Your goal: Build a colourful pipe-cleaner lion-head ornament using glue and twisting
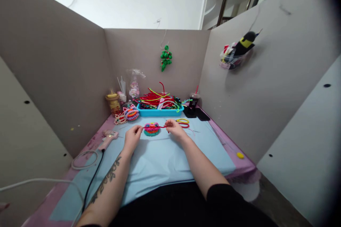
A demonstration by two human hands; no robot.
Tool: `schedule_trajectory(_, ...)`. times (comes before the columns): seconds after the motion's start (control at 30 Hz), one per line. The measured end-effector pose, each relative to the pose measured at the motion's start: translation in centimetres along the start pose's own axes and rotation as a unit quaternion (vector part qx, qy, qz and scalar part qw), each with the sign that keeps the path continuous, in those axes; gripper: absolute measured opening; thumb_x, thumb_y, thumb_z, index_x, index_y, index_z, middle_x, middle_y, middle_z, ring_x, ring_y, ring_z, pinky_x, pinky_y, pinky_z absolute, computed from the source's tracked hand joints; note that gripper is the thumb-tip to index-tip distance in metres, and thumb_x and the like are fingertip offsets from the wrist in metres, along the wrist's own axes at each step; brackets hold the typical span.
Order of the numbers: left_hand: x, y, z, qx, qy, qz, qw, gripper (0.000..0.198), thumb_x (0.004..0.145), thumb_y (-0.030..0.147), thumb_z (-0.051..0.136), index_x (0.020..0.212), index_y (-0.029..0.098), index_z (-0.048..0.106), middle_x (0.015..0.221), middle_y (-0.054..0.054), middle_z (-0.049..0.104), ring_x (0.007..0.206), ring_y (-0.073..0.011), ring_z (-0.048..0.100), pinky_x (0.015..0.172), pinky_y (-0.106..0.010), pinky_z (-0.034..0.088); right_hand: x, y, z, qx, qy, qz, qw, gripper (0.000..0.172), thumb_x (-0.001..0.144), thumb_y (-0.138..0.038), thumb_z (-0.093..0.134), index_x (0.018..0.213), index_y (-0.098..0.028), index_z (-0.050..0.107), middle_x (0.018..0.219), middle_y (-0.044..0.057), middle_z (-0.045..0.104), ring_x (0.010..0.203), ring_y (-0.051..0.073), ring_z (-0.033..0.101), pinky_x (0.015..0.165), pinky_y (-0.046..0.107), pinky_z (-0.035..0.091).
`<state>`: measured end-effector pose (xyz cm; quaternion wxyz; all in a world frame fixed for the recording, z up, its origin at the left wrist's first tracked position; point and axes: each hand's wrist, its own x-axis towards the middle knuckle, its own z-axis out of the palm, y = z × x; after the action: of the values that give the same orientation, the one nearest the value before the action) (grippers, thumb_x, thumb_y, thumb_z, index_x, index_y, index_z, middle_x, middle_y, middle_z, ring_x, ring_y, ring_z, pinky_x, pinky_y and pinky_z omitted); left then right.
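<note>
Between my two hands a red pipe cleaner (162, 127) runs roughly level. My left hand (133, 138) pinches its left end, fingers closed. At the other end, the closed fingers of my right hand (174, 129) grip it, and a short red tip hangs below them. Just behind or under the pipe cleaner lies a fuzzy pink and teal face-shaped piece (151, 132) with eyes; whether the two touch I cannot tell. Scissors (183, 122) with yellow and red handles lie beside my right hand, partly hidden by it.
A blue tray (160, 112) full of pipe cleaners stands at the back. Two finished-looking fuzzy faces (131, 112) sit left of it. A pink glue gun (108, 140) with a cord lies on the left. At right are a dark drink cup (194, 100), a phone (203, 114) and a yellow disc (240, 155).
</note>
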<state>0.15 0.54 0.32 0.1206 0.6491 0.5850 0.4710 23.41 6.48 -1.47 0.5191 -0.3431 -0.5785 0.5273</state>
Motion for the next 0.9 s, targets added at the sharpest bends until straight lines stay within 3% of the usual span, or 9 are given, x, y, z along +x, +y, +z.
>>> schedule_trajectory(0.2,0.3,1.6,-3.0,0.111,-0.063,0.023,0.992,0.029,0.081,0.041,0.046,0.073,0.020,0.063,0.065,-0.002,0.062,0.060,-0.0173,0.052,0.056,-0.026,0.032,-0.4,0.4,0.5,-0.231,-0.006,-0.075,0.970,0.018,0.068,-0.012,0.046,0.080,-0.020,0.058,0.067,-0.002,0.058,0.066,0.014,0.051,0.064,0.026,0.038)
schedule_trajectory(0.37,0.8,2.0,-5.4,0.166,-0.116,0.062,0.977,0.028,0.080,0.040,0.047,0.070,0.020,0.062,0.064,-0.002,0.062,0.059,-0.0175,0.052,0.054,-0.026,0.031,-0.5,0.1,0.9,-0.315,-0.002,-0.102,0.944,0.011,0.074,-0.015,0.052,0.072,-0.020,0.062,0.069,0.001,0.061,0.068,0.016,0.054,0.066,0.028,0.038)
schedule_trajectory(0.6,0.3,-1.3,-7.3,0.253,-0.193,0.017,0.948,0.023,0.078,0.035,0.049,0.068,0.021,0.064,0.062,-0.002,0.064,0.060,-0.0184,0.055,0.054,-0.026,0.032,-0.6,-0.3,1.5,-0.377,-0.147,-0.192,0.894,0.014,0.074,-0.009,0.056,0.067,-0.019,0.065,0.071,0.002,0.065,0.071,0.017,0.056,0.070,0.027,0.040)
schedule_trajectory(0.73,-0.9,-1.3,-7.0,0.295,-0.228,0.014,0.928,0.025,0.082,0.033,0.046,0.075,0.021,0.067,0.076,-0.005,0.068,0.071,-0.0199,0.059,0.063,-0.027,0.038,-0.8,-0.4,1.8,-0.417,-0.182,-0.201,0.867,0.014,0.076,-0.009,0.056,0.071,-0.017,0.066,0.074,0.003,0.066,0.074,0.016,0.057,0.075,0.027,0.041)
schedule_trajectory(0.83,-1.6,0.0,-5.3,0.289,-0.193,0.057,0.936,0.026,0.082,0.035,0.050,0.095,0.020,0.067,0.101,-0.009,0.066,0.090,-0.0226,0.059,0.077,-0.030,0.040,-1.0,-0.7,1.8,-0.440,-0.153,-0.183,0.865,0.014,0.078,-0.009,0.055,0.073,-0.017,0.066,0.076,0.004,0.067,0.077,0.016,0.057,0.076,0.026,0.041)
schedule_trajectory(0.9,-2.0,1.0,-3.8,0.276,-0.183,0.082,0.940,0.029,0.082,0.035,0.052,0.103,0.019,0.065,0.104,-0.010,0.064,0.097,-0.0239,0.056,0.083,-0.032,0.040,-1.2,-0.9,1.8,-0.446,-0.132,-0.176,0.868,0.014,0.079,-0.010,0.055,0.074,-0.017,0.066,0.077,0.004,0.066,0.077,0.016,0.057,0.074,0.026,0.040)
